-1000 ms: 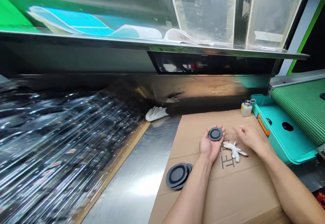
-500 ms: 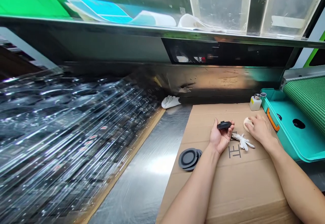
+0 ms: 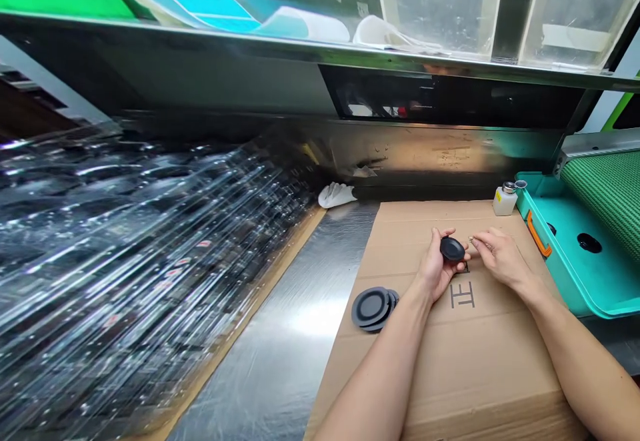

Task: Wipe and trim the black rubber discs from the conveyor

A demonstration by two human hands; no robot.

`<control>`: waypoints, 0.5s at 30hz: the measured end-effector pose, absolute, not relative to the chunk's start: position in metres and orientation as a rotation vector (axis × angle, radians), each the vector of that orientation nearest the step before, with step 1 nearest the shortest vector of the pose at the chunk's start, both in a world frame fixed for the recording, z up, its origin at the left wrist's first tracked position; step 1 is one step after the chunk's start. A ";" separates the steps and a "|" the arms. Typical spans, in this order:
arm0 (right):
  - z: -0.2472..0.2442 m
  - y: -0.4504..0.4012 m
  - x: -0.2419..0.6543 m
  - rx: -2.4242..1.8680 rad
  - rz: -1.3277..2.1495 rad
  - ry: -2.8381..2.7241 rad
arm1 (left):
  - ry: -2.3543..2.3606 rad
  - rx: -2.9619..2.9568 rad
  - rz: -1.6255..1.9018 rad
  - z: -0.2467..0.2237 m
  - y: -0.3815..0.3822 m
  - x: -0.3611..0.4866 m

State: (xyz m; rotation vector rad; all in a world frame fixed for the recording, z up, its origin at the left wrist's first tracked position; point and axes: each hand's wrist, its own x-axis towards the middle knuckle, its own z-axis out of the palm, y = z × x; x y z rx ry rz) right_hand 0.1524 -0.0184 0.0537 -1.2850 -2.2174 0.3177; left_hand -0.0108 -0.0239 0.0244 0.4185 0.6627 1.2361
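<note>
- The left hand (image 3: 438,271) is clamped on a tilted black disc (image 3: 453,249) above the cardboard (image 3: 480,367).
- The right hand (image 3: 501,259), just right of it, pinches a small piece (image 3: 472,240), too small to identify.
- Grey discs (image 3: 371,306) overlap on the cardboard, near left.
- A bottle (image 3: 505,201) stands far right, beside the teal bin (image 3: 575,287).

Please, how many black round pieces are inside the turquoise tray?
2: one black round piece toward the middle, another piece near the orange handle. The green belt may hide more.

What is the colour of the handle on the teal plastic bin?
The plastic handle is orange, in the head view.
</note>
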 end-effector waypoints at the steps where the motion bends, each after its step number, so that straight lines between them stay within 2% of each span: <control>1: 0.054 -0.019 0.152 -1.260 0.326 -2.218 | 0.688 0.470 1.235 0.024 -0.025 -0.009; 9: 0.052 -0.025 0.146 -1.241 0.225 -2.226 | 0.724 0.635 1.086 0.022 -0.031 -0.004; 15: 0.054 -0.024 0.147 -1.276 0.188 -2.315 | 0.940 0.682 1.121 0.014 -0.030 0.002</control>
